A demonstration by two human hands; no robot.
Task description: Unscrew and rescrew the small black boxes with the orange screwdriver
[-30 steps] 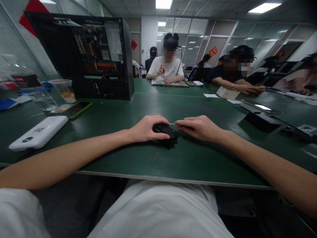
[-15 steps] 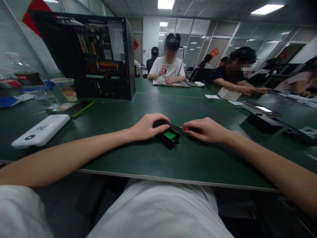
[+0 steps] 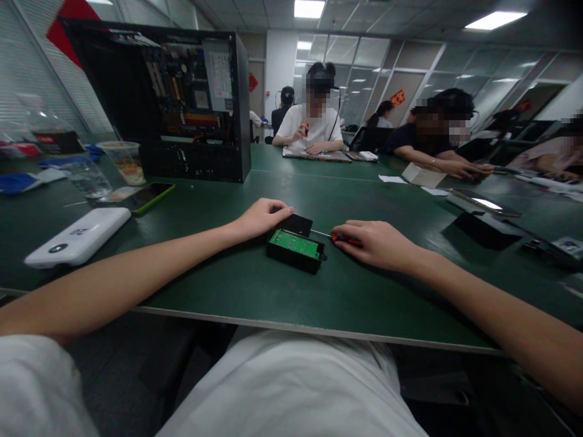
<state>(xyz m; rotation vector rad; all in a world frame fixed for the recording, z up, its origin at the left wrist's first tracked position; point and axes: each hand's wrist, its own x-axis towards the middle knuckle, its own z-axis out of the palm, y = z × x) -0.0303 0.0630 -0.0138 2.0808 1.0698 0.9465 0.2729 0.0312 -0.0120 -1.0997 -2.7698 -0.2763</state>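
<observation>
A small black plastic box [image 3: 296,260] sits on the green table in front of me, its top uncovered. The green circuit board [image 3: 298,244] inside it shows. Just behind the box, my left hand [image 3: 265,216] grips a flat black cover [image 3: 298,225] by its left end, between thumb and fingers. My right hand [image 3: 371,238] is closed around the red and black handle of a screwdriver [image 3: 344,238]. Its thin metal shaft points left, and the tip is at the right end of the cover; whether they touch I cannot tell.
An open computer case [image 3: 195,109] stands at the back left. On the left are a white power bank [image 3: 77,237], a phone [image 3: 152,198] and a plastic cup [image 3: 125,162]. A black box-like object [image 3: 483,229] lies on the right. Other people [image 3: 314,124] sit across the table.
The cover has come off the box, moved back and left by my left hand, which exposes the circuit board. My right hand with the screwdriver has shifted only slightly.
</observation>
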